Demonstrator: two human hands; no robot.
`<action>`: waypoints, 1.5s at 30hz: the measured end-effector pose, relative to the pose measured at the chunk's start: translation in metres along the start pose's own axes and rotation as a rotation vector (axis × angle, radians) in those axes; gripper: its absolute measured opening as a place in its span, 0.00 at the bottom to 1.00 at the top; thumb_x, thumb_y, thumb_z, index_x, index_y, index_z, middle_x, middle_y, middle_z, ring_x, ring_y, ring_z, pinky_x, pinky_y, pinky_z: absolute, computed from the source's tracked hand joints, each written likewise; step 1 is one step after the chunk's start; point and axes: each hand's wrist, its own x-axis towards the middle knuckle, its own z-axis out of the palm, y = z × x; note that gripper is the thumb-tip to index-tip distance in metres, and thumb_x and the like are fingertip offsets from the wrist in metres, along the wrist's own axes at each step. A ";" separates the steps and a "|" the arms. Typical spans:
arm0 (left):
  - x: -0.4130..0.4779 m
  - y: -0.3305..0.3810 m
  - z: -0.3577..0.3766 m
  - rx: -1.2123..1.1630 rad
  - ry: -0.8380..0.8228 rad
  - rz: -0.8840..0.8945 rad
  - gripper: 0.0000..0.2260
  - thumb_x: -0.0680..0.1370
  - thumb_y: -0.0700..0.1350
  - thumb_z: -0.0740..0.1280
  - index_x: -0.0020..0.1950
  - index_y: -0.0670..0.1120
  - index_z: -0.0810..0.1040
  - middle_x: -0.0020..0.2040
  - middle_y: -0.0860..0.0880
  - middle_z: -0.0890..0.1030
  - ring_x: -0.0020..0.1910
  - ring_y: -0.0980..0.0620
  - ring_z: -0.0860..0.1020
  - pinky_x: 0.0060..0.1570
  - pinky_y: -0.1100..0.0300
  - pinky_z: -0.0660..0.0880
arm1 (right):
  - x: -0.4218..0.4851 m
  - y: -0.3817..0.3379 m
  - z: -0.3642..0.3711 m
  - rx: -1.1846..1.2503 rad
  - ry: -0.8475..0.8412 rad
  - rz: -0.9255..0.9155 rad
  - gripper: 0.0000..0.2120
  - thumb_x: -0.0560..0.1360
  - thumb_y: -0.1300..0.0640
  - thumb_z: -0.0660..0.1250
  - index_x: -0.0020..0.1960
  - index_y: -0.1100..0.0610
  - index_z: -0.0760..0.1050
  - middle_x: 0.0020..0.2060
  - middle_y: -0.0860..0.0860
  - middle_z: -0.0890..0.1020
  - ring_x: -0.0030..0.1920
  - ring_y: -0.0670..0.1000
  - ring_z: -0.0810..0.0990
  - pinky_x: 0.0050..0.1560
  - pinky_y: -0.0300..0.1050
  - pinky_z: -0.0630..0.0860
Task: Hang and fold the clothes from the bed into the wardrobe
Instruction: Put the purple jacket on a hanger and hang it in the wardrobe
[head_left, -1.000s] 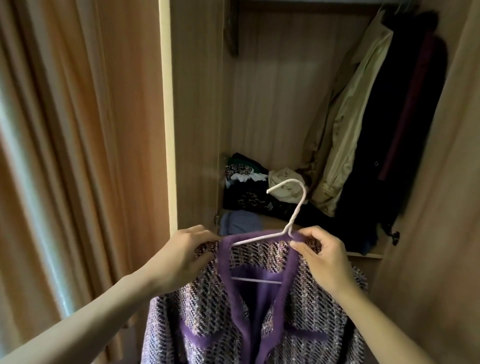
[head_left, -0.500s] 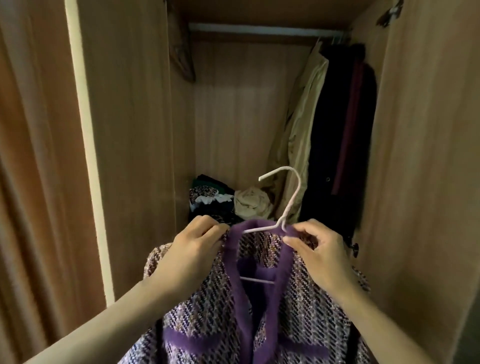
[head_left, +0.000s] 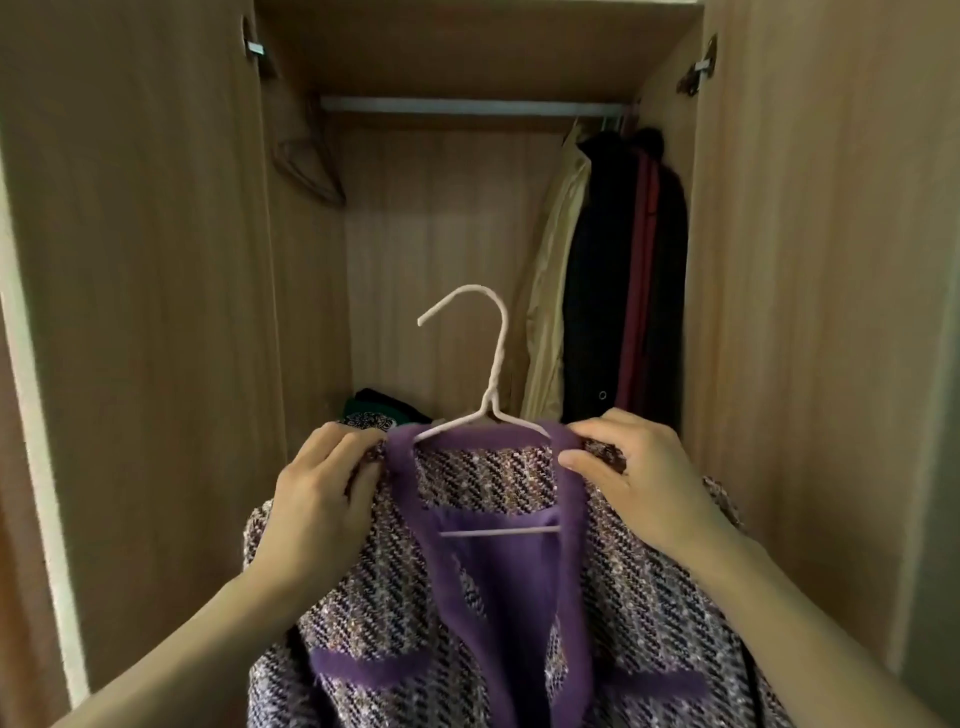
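A purple tweed jacket (head_left: 467, 613) with plush purple trim hangs on a white wire hanger (head_left: 491, 374), held up in front of the open wardrobe. My left hand (head_left: 317, 499) grips the jacket's left shoulder. My right hand (head_left: 628, 478) grips the right shoulder, thumb on the collar. The hanger's hook points up and left, well below the metal rail (head_left: 467, 105) that runs across the top of the wardrobe.
A beige coat (head_left: 550, 291) and dark coats (head_left: 623, 270) hang at the rail's right end. Folded clothes (head_left: 379, 410) lie low at the back left. Both wardrobe doors (head_left: 130, 312) stand open at either side.
Both hands have raised the jacket and hanger toward the wardrobe. The view has tilted up and moved right, so the rail and the wardrobe's top now show.
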 end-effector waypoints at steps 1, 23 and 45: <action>0.001 -0.003 0.002 0.005 0.004 -0.014 0.10 0.77 0.32 0.68 0.57 0.39 0.81 0.50 0.48 0.79 0.46 0.49 0.78 0.47 0.60 0.73 | 0.004 0.004 -0.001 0.002 -0.026 0.001 0.12 0.75 0.52 0.71 0.58 0.53 0.82 0.46 0.43 0.80 0.48 0.40 0.79 0.50 0.33 0.73; 0.135 -0.134 0.045 0.146 0.115 0.242 0.10 0.79 0.36 0.64 0.60 0.42 0.74 0.54 0.47 0.70 0.51 0.45 0.72 0.43 0.49 0.76 | 0.131 0.025 0.083 -0.129 0.319 -0.003 0.08 0.77 0.61 0.68 0.55 0.53 0.75 0.49 0.45 0.76 0.51 0.44 0.77 0.53 0.42 0.76; 0.286 -0.186 0.173 0.291 0.348 0.309 0.12 0.77 0.41 0.59 0.58 0.41 0.76 0.52 0.43 0.75 0.48 0.41 0.73 0.44 0.45 0.71 | 0.277 0.126 0.070 -0.327 0.485 -0.246 0.06 0.75 0.60 0.70 0.51 0.53 0.76 0.46 0.45 0.74 0.47 0.49 0.75 0.47 0.50 0.76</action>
